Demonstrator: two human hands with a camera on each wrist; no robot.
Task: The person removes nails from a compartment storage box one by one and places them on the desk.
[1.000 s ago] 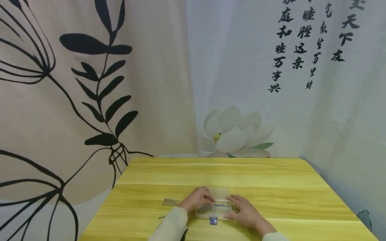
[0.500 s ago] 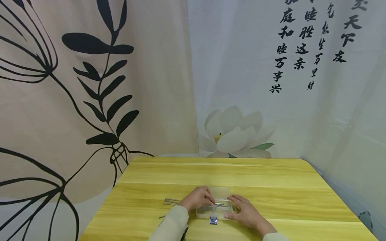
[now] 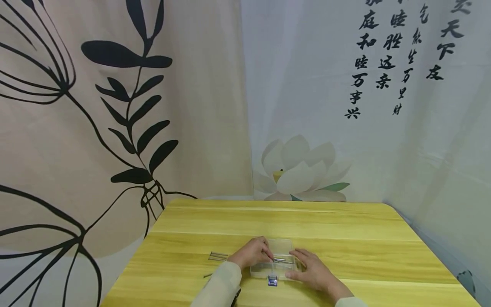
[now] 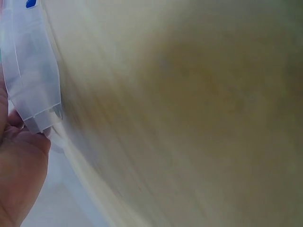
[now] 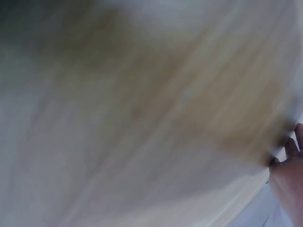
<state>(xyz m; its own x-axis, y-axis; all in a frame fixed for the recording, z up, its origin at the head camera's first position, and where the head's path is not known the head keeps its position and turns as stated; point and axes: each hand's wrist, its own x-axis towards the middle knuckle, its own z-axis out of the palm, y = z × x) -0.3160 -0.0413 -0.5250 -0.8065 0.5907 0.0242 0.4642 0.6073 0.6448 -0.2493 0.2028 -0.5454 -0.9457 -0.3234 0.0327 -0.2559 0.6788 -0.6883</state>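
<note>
Pinching a metal rod [image 3: 280,260] at the clear box [image 3: 259,274] with the left hand [image 3: 252,252], while the right hand [image 3: 313,271] grips the box's right side; loose rods [image 3: 218,254] sit left of it.

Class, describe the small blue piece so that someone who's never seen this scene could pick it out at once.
On the wooden table, find the left hand and right hand; the clear box lies between them. At the middle of its near side is the blue piece. Its blue sets it apart from the colourless box and the grey rods to the left.
</note>
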